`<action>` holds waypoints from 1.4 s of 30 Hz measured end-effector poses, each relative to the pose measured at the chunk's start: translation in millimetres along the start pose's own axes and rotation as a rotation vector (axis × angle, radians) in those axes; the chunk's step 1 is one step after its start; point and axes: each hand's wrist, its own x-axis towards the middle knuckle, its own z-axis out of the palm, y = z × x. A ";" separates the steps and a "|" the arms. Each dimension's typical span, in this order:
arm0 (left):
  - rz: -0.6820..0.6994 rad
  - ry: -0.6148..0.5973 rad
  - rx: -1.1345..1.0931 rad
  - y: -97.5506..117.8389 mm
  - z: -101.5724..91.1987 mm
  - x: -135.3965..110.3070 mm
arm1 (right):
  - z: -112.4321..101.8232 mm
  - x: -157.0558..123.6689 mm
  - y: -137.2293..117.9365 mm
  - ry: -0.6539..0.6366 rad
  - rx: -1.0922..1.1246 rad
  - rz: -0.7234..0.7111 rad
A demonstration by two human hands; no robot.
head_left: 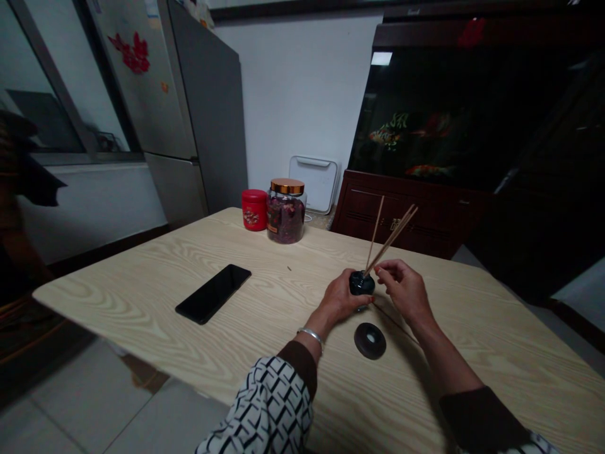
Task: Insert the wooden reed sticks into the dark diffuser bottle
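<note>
A small dark glass reed diffuser bottle (pixel 362 284) stands on the wooden table, with my left hand (pixel 341 297) wrapped round its left side. Several thin reed sticks (pixel 391 238) rise from its mouth; most lean right in a bundle, and one stands more upright. Close to the bottle's mouth, my right hand (pixel 405 289) has its fingers curled and pinched beside the foot of the sticks. What those fingertips hold, if anything, is hidden. One loose reed stick (pixel 394 323) lies on the table below my right hand. In front of the bottle rests a round dark lid (pixel 370 340) with a pale centre.
A black phone (pixel 213 294) lies on the table (pixel 265 340) at left. Towards the back stand a red canister (pixel 254 210) and a large jar (pixel 285 214) with a copper lid. Beyond the table are a fridge (pixel 215 113), a white panel (pixel 312 183) and an aquarium (pixel 454 113).
</note>
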 end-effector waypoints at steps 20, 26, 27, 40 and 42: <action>-0.004 0.012 -0.016 -0.5 0.8 0.7 | -63.2 -75.2 39.1 -0.414 -1.101 -0.123; -0.014 0.020 -0.029 2.2 0.4 -0.3 | -85.4 -63.1 41.0 -0.304 -0.855 0.039; -0.018 0.020 -0.035 2.6 0.4 -0.4 | -91.6 -59.0 43.1 -0.240 -0.751 0.055; -0.014 0.016 -0.028 0.7 1.6 0.5 | -45.0 4.9 -46.6 0.369 0.455 -0.081; -0.004 0.020 -0.029 0.7 1.4 0.3 | -36.4 12.7 -49.7 0.331 0.407 -0.127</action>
